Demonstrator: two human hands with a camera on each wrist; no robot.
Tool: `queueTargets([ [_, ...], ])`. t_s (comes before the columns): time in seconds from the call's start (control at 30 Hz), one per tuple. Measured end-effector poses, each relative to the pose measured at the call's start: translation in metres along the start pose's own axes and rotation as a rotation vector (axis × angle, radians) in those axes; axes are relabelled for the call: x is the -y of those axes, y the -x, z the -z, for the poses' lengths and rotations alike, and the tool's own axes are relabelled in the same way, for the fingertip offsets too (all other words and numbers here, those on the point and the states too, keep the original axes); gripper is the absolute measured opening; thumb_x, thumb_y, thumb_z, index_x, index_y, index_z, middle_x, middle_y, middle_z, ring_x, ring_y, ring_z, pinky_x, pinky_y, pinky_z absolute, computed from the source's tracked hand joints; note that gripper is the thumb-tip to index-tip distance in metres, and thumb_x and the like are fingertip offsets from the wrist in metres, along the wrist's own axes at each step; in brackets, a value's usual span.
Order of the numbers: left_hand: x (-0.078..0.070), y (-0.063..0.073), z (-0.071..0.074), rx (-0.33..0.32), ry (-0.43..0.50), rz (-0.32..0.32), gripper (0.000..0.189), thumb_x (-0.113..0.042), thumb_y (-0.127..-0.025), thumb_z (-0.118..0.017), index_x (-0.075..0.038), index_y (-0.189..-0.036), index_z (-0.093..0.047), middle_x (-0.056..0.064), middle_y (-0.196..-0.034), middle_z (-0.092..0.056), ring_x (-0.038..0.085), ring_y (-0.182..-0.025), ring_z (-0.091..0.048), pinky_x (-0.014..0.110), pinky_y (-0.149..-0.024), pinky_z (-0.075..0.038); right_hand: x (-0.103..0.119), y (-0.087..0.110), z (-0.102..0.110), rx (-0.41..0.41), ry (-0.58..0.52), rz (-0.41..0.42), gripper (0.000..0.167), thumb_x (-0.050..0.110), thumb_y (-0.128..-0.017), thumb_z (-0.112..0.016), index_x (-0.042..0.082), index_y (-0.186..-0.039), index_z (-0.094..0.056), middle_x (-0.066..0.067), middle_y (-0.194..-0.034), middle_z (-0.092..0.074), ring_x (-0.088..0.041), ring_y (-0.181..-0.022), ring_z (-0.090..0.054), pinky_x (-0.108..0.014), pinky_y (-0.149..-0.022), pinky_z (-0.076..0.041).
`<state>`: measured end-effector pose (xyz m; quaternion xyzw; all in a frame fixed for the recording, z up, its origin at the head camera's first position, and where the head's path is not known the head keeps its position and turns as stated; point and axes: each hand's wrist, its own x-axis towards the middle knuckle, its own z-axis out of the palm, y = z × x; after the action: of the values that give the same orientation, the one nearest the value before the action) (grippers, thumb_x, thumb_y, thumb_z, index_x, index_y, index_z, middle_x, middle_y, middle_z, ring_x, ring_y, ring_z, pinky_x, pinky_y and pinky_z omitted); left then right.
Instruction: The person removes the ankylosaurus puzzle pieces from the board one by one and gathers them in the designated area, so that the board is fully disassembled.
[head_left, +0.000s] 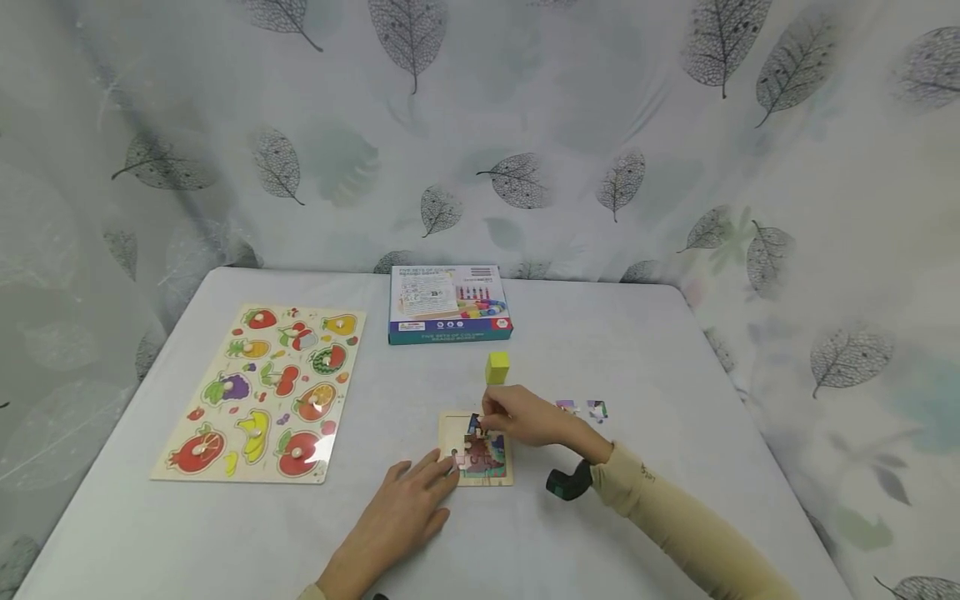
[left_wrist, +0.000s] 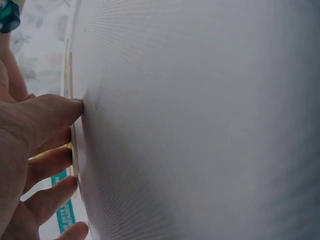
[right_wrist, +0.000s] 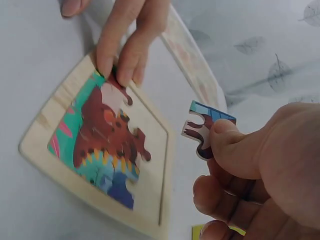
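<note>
In the right wrist view, my right hand [right_wrist: 250, 160] pinches a jigsaw piece [right_wrist: 202, 127] between thumb and fingers, blue and brown with knobs. It is held above a small wooden puzzle tray [right_wrist: 37, 120], partly filled with joined pieces [right_wrist: 107, 135] showing a brown animal on green and blue. Bare wood shows along one side of the tray. My left hand [head_left: 405, 508] lies with fingers extended, its fingertips [right_wrist: 105, 65] touching the tray's edge and the pieces there. The head view has my right hand [head_left: 528, 417] over the tray's upper part.
Two loose jigsaw pieces [head_left: 597, 410] lie right of the tray. A yellow block [head_left: 497, 367] stands behind it, with a boxed toy set [head_left: 450, 304] farther back. A fruit peg board [head_left: 262, 396] lies at left on the white table [head_left: 637, 350].
</note>
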<state>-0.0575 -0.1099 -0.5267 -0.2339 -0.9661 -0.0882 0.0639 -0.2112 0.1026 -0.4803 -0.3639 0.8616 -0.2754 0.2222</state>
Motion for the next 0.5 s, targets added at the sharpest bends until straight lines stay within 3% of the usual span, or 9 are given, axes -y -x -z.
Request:
queueTargets([
  [0.23, 0.001, 0.001, -0.001, 0.032, 0.033, 0.02, 0.046, -0.032, -0.087, -0.074, -0.017, -0.13, -0.068, 0.0, -0.14, -0.064, 0.025, -0.135, -0.057, 0.051, -0.101, -0.05, -0.016, 0.017, 0.016, -0.027, 0.003, -0.041, 0.011, 0.021, -0.099, -0.063, 0.012, -0.095, -0.058, 0.003, -0.083, -0.061, -0.01, -0.074, -0.05, -0.02, -0.062, -0.041],
  [0.5, 0.002, 0.001, -0.003, 0.016, 0.033, 0.012, 0.046, -0.032, -0.087, -0.074, -0.017, -0.13, -0.068, 0.0, -0.14, -0.064, 0.024, -0.135, -0.057, 0.05, -0.101, -0.05, -0.04, 0.038, 0.023, -0.065, 0.047, -0.034, 0.008, 0.02, -0.098, -0.064, 0.014, -0.094, -0.061, 0.005, -0.081, -0.06, -0.008, -0.074, -0.05, -0.019, -0.062, -0.043],
])
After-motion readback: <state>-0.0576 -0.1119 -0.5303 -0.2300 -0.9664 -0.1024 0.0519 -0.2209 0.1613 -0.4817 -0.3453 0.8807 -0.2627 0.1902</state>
